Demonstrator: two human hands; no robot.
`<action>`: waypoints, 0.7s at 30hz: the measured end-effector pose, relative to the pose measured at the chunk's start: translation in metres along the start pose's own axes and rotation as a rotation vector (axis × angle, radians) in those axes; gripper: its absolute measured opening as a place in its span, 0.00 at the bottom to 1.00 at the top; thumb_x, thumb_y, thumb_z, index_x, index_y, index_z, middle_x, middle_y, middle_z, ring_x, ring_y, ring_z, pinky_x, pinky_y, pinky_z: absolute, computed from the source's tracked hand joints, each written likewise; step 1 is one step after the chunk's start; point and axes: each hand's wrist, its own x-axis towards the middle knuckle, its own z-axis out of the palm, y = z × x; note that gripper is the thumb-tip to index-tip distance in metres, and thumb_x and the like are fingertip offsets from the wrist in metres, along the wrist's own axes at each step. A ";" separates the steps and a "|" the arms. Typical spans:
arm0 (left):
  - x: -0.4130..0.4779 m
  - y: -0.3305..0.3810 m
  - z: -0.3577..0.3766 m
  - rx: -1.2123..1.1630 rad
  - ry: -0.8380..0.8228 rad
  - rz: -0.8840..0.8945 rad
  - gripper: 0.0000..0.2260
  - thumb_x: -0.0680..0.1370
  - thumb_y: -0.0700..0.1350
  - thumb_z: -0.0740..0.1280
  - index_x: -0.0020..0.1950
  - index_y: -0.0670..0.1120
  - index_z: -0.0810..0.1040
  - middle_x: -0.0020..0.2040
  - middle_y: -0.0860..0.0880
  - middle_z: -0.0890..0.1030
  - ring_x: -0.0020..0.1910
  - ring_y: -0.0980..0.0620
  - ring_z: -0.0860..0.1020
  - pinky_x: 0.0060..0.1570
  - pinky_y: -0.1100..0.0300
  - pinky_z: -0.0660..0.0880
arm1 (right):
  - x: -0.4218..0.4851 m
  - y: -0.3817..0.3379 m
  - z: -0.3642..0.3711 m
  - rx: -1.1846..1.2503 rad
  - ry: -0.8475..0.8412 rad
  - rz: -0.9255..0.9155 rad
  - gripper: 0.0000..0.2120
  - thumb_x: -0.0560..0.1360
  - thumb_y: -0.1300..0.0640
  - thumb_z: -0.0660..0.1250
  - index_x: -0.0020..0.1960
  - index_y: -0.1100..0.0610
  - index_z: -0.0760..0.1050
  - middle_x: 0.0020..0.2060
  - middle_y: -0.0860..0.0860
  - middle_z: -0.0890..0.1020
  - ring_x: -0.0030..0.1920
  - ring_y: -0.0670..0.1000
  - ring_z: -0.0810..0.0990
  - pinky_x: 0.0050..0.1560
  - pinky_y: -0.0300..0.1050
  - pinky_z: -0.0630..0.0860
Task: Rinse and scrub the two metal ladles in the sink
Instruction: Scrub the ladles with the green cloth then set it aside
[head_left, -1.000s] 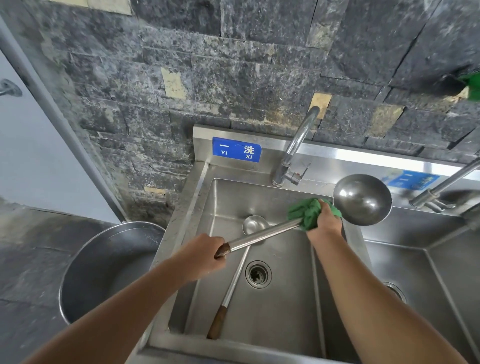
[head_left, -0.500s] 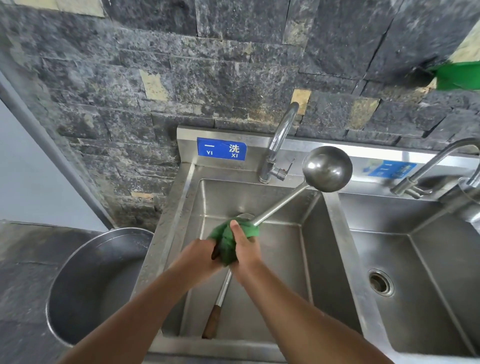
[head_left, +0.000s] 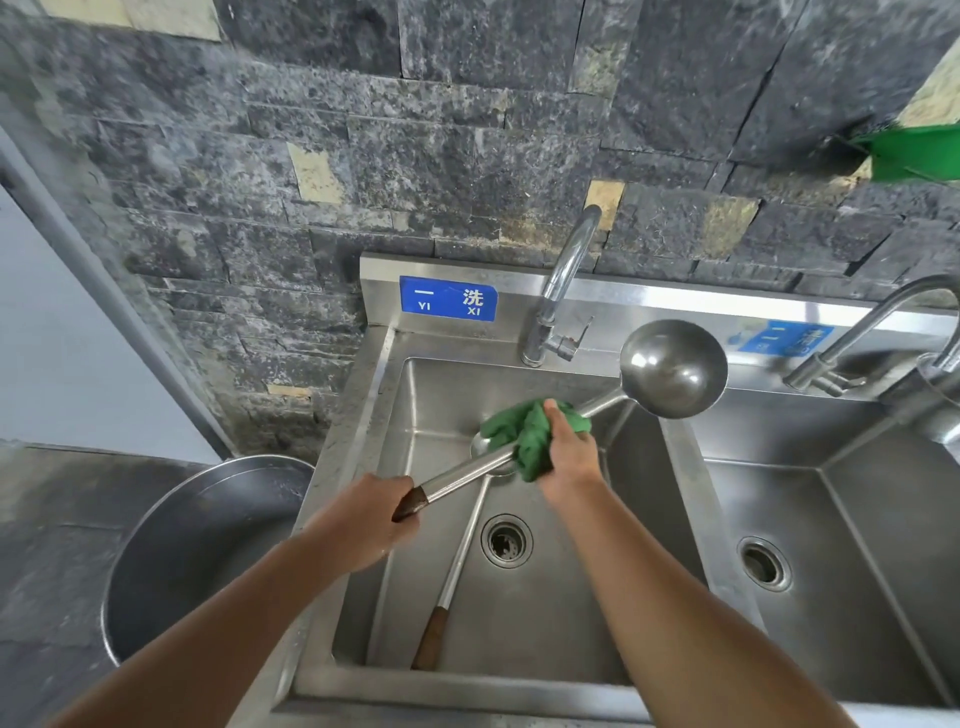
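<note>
Soft, bright daylight. Glare streaks the back rim of the sink and spots the ladle. The wide lens bows the edges; the upper wall is slightly smeared.

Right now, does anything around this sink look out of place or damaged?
Nothing spilled or broken at the sink. The wall behind has pale patches among the dark stone, as if facing has chipped off. The held ladle juts its bowl over the divider toward the right basin; no water shows at the faucet.
</note>
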 end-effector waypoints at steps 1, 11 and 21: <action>-0.003 -0.004 -0.002 0.025 0.000 0.008 0.08 0.77 0.52 0.66 0.48 0.48 0.77 0.37 0.49 0.81 0.34 0.53 0.79 0.38 0.54 0.79 | 0.006 -0.006 -0.007 -0.005 0.035 -0.004 0.17 0.76 0.55 0.72 0.60 0.60 0.72 0.50 0.58 0.82 0.47 0.58 0.83 0.50 0.59 0.81; -0.021 -0.006 -0.014 0.135 -0.170 -0.012 0.17 0.78 0.62 0.65 0.44 0.48 0.76 0.33 0.54 0.76 0.28 0.58 0.72 0.32 0.64 0.70 | 0.012 0.003 -0.038 0.071 0.089 0.075 0.10 0.77 0.52 0.71 0.53 0.57 0.74 0.50 0.58 0.82 0.47 0.59 0.83 0.39 0.57 0.82; 0.035 0.073 0.009 -0.179 -0.141 -0.045 0.07 0.82 0.43 0.62 0.51 0.40 0.75 0.35 0.48 0.76 0.29 0.51 0.75 0.27 0.64 0.73 | -0.026 0.062 -0.010 0.064 -0.293 0.215 0.17 0.80 0.55 0.64 0.65 0.64 0.73 0.57 0.65 0.82 0.55 0.62 0.83 0.49 0.55 0.82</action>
